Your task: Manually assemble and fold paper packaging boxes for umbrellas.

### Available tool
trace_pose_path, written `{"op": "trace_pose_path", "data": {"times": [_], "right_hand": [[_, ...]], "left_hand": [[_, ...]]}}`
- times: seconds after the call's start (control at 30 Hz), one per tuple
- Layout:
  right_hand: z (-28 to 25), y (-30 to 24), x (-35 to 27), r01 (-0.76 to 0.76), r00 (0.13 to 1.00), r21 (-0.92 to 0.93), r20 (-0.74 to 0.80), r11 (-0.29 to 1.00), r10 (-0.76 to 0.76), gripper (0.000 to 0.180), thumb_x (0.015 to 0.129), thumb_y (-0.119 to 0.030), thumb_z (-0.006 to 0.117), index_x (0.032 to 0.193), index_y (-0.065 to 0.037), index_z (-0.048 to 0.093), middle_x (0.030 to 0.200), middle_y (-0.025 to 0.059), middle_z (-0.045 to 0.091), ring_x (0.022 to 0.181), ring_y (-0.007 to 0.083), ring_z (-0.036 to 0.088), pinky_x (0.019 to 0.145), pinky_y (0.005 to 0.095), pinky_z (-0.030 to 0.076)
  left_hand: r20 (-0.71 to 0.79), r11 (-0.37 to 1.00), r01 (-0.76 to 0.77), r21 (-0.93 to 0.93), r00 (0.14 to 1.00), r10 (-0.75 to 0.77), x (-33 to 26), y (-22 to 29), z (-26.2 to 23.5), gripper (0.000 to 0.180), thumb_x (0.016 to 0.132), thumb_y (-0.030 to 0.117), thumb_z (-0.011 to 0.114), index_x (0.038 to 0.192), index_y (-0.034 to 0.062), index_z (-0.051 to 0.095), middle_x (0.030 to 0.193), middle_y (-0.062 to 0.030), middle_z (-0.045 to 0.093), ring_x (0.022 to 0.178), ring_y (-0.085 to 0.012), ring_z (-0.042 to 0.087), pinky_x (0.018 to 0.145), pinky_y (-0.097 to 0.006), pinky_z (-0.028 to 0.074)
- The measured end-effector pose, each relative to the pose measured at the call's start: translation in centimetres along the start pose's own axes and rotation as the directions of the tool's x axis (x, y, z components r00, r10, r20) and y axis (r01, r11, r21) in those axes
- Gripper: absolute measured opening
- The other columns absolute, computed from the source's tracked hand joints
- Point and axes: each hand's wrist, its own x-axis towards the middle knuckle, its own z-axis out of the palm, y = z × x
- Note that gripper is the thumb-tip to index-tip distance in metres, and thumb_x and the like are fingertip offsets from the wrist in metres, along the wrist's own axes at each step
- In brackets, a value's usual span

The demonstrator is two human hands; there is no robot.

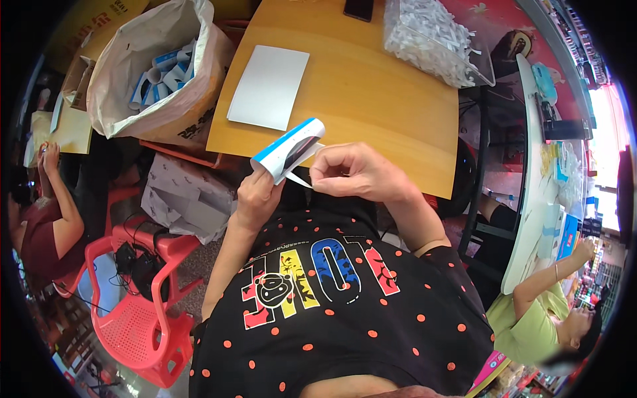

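Blue-and-white rolled card sleeve is being gripped by the left hand at the wooden table edge; a thin white strip is being pinched by the right hand. A white sheet is lying beyond; similar sleeves are filling the sack left.

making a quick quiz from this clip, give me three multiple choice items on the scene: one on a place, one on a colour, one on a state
1. Where does the flat white sheet lie?
A. on the wooden table
B. on the red chair
C. in the big bag

2. What colour is the edge band on the rolled card?
A. green
B. blue
C. orange

3. What is the right hand doing?
A. resting flat on the table
B. hanging open
C. pinching a thin white strip

Answers:
1. A: the white sheet rests on the wooden table.
2. B: the rolled card in the left hand has a blue band.
3. C: the right hand pinches the white strip.
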Motion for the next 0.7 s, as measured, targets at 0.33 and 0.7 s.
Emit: {"op": "trace_pose_path", "data": {"times": [0.33,0.7], "right_hand": [[-20.8,-4.1,-2.8,0.441,0.686,0.030,-0.656,0.897,-0.316,0.013,0.088,-0.010,0.061,0.089,0.003,0.063,0.077,0.0015,0.058,0.067,0.0058,0.051,0.060,0.0184,0.040],[-20.7,1.1,0.2,-0.354,0.260,-0.802,-0.578,0.481,-0.774,0.014,0.085,-0.015,0.067,0.093,-0.003,0.069,0.076,0.0048,0.062,0.074,0.0167,0.060,0.071,0.0269,0.048]], "left_hand": [[0.166,0.326,0.505,-0.799,0.708,-0.687,1.9,0.9,-0.4,0.017,0.090,0.005,0.061,0.100,-0.0081,0.064,0.092,-0.0162,0.069,0.082,-0.0231,0.070,0.070,-0.030,0.058],[0.322,-0.067,0.424,-0.903,0.567,-0.758,2.1,-0.4,-1.4,0.020,0.090,0.008,0.058,0.101,-0.0080,0.060,0.093,-0.0207,0.068,0.077,-0.0257,0.071,0.065,-0.030,0.060]]}}
